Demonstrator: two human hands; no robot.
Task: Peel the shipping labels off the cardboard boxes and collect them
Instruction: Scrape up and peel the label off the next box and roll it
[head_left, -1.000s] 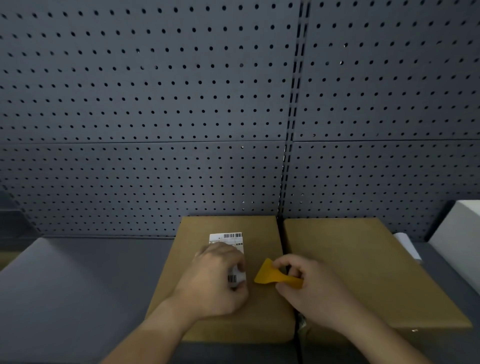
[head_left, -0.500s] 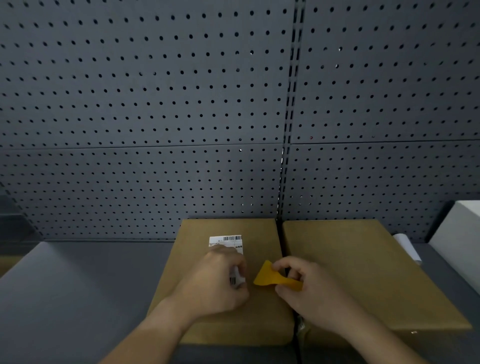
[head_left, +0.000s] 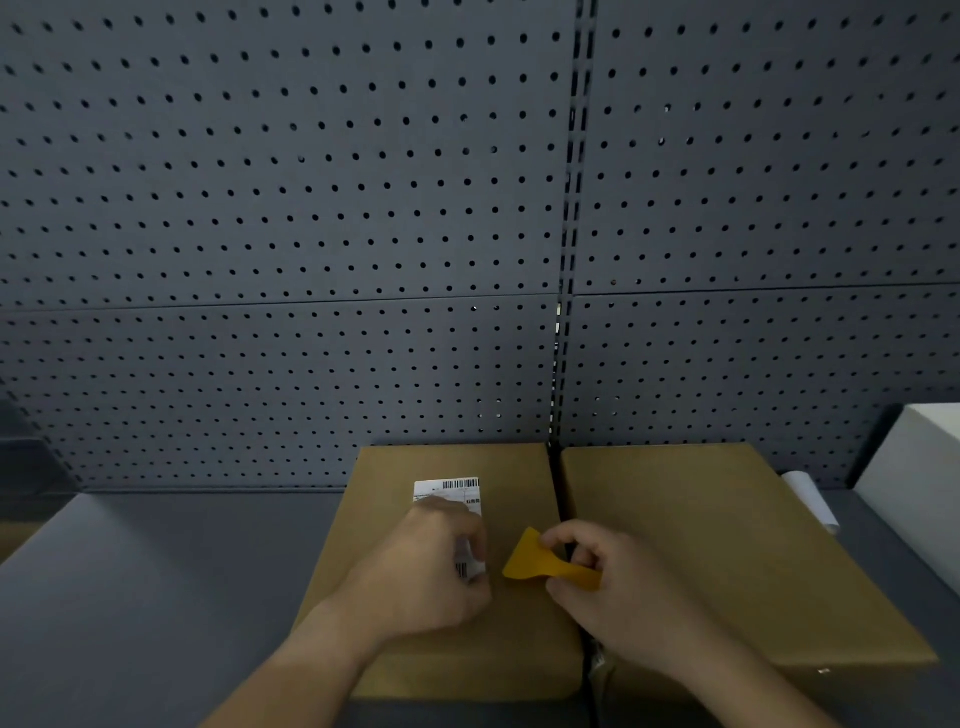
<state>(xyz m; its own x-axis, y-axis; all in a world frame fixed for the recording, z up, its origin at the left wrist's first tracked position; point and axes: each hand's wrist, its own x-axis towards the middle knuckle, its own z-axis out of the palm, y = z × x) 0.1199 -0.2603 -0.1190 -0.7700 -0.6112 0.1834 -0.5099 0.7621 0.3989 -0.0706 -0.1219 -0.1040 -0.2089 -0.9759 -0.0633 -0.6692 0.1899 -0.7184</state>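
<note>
Two brown cardboard boxes stand side by side against the pegboard. The left box (head_left: 519, 483) carries a white shipping label (head_left: 448, 489) with a barcode along its far edge. My left hand (head_left: 421, 577) lies over the label's near half, its fingers curled at the near edge, which looks lifted off the box. My right hand (head_left: 618, 587) holds a yellow plastic scraper (head_left: 535, 564) just right of the label, blade toward it. The right box (head_left: 701, 535) shows a bare top with no label.
A dark grey pegboard wall (head_left: 311, 234) rises right behind the boxes. The grey shelf surface (head_left: 156, 582) extends to the left. A white roll (head_left: 810, 499) lies beyond the right box, and a white box (head_left: 919, 483) stands at the far right.
My left hand's fingers have curled a little tighter over the label's near end. The right hand and scraper have hardly moved.
</note>
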